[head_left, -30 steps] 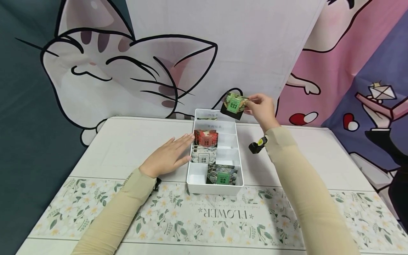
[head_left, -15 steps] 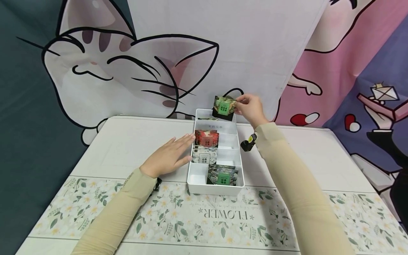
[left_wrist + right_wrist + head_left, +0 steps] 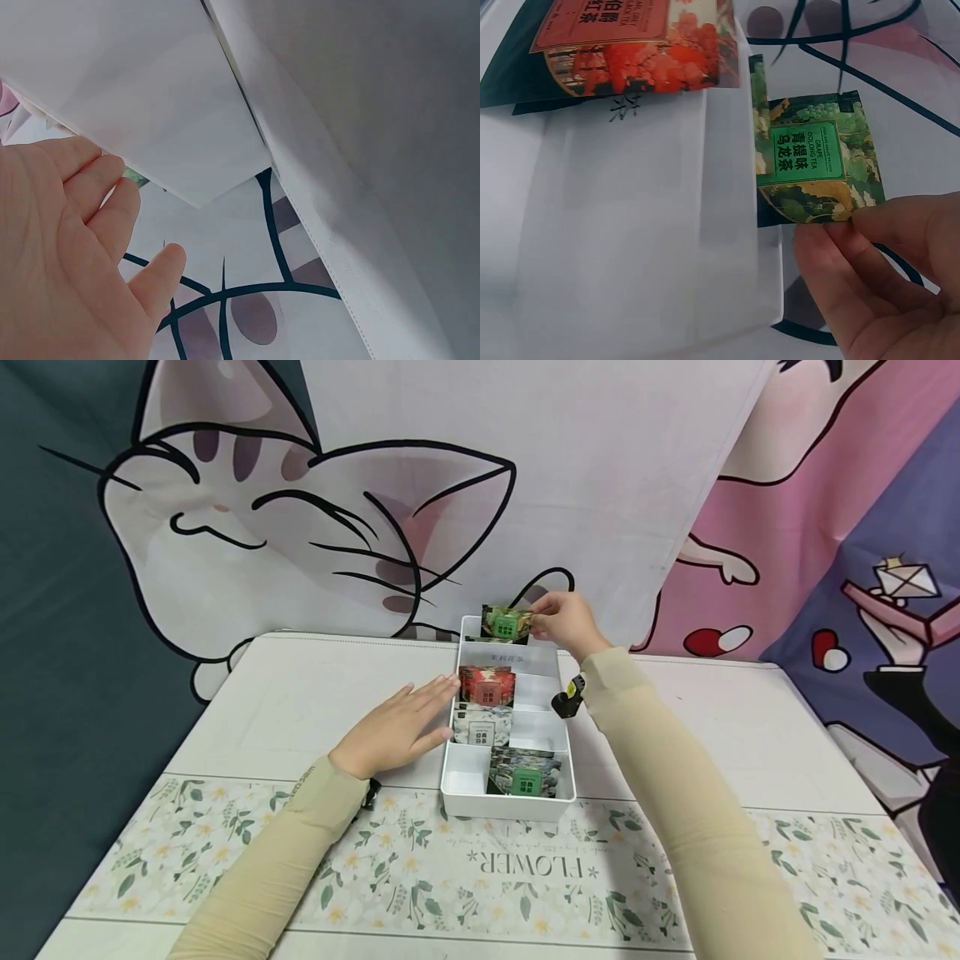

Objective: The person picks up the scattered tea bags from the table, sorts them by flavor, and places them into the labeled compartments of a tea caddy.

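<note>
My right hand (image 3: 566, 625) pinches a green grape oolong tea sachet (image 3: 810, 157) by its edge between thumb and fingers. The sachet sits at the farthest compartment of a long white divided box (image 3: 504, 810), its lower part behind the divider in the right wrist view. Another sachet edge shows beside it there. My left hand (image 3: 397, 727) lies with straight fingers against the box's left side. Inside the box stand red tea sachets (image 3: 486, 687), white ones (image 3: 481, 727) and, nearest me, dark green ones (image 3: 524, 775).
The box stands on a white table (image 3: 300, 710) with a flower-printed band (image 3: 420, 877) along its front part. Behind the table's far edge hangs a cloth (image 3: 600, 468) with cartoon drawings.
My right hand has carried the green sachet left and down, from beyond the box's right far corner into its far compartment. The left hand stays in place.
</note>
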Action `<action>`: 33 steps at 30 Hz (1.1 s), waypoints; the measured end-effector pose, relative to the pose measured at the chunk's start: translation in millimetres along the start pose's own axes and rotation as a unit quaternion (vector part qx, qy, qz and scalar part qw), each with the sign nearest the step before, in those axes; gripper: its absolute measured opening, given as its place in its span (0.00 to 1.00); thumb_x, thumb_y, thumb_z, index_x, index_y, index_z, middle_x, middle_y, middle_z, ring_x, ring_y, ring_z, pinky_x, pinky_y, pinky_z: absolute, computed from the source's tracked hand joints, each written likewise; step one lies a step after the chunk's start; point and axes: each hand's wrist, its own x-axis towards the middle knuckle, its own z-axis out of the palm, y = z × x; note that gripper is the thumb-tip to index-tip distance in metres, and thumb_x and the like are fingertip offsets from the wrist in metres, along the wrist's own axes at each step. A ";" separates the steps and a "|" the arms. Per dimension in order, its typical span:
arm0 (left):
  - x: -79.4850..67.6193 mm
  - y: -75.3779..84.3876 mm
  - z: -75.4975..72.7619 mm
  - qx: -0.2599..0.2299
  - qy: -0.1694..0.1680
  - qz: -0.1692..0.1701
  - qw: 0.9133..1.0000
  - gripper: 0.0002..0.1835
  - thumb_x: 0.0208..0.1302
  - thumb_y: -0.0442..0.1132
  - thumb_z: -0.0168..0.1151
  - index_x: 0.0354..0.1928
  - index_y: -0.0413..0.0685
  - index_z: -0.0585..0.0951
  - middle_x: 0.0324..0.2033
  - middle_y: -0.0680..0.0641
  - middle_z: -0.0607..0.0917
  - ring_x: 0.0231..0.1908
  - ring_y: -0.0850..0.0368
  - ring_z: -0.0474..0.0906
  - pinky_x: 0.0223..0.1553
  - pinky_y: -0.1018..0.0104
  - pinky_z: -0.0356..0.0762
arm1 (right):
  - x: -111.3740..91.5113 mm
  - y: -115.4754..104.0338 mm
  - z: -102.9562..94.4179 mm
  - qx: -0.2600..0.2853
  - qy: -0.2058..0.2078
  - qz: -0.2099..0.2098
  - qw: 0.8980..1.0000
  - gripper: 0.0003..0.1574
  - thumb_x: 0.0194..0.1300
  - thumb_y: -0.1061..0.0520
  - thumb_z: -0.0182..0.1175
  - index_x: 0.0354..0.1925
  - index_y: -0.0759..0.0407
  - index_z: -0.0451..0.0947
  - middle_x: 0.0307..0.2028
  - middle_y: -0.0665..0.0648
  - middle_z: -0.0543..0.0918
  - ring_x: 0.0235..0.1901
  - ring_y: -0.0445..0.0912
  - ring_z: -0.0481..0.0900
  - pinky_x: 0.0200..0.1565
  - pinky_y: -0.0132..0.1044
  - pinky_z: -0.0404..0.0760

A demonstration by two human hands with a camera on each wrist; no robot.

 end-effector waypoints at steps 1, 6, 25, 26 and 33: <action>0.0 0.1 -0.1 0.000 0.001 0.001 1.000 0.38 0.80 0.60 0.42 0.81 0.48 0.50 0.80 0.49 0.50 0.79 0.51 0.47 0.78 0.49 0.43 | -0.1 -0.2 1.5 -0.005 -0.005 0.000 1.000 0.10 0.74 0.68 0.55 0.50 0.71 0.79 0.47 0.69 0.83 0.45 0.59 0.85 0.48 0.40 0.88; -0.7 0.7 0.1 0.001 0.001 0.003 1.000 0.38 0.80 0.60 0.42 0.81 0.48 0.50 0.80 0.49 0.50 0.78 0.50 0.47 0.78 0.49 0.43 | -0.9 -0.8 8.9 -0.039 -0.020 0.001 0.999 0.09 0.74 0.67 0.55 0.48 0.69 0.79 0.47 0.69 0.84 0.46 0.59 0.86 0.46 0.39 0.88; 1.4 0.6 -0.3 -0.002 -0.001 0.005 1.000 0.38 0.80 0.60 0.42 0.81 0.49 0.49 0.80 0.48 0.50 0.79 0.51 0.46 0.78 0.50 0.42 | -7.0 4.4 6.0 -0.048 -0.038 0.004 0.998 0.12 0.74 0.66 0.54 0.50 0.73 0.79 0.50 0.69 0.84 0.48 0.57 0.84 0.49 0.42 0.86; 1.5 0.3 -0.1 -0.002 -0.001 0.005 1.000 0.38 0.80 0.60 0.41 0.81 0.48 0.49 0.80 0.48 0.50 0.79 0.51 0.47 0.78 0.50 0.42 | -7.1 5.8 5.4 -0.046 -0.039 0.003 0.998 0.12 0.74 0.66 0.55 0.50 0.73 0.79 0.50 0.69 0.84 0.47 0.57 0.84 0.49 0.42 0.86; 2.0 -1.8 0.4 -0.003 -0.002 0.008 1.000 0.39 0.80 0.62 0.40 0.81 0.48 0.49 0.80 0.48 0.50 0.78 0.48 0.49 0.78 0.49 0.43 | -12.4 9.3 0.5 -0.045 -0.045 -0.011 0.998 0.13 0.75 0.64 0.55 0.51 0.73 0.78 0.49 0.69 0.84 0.46 0.56 0.84 0.47 0.40 0.87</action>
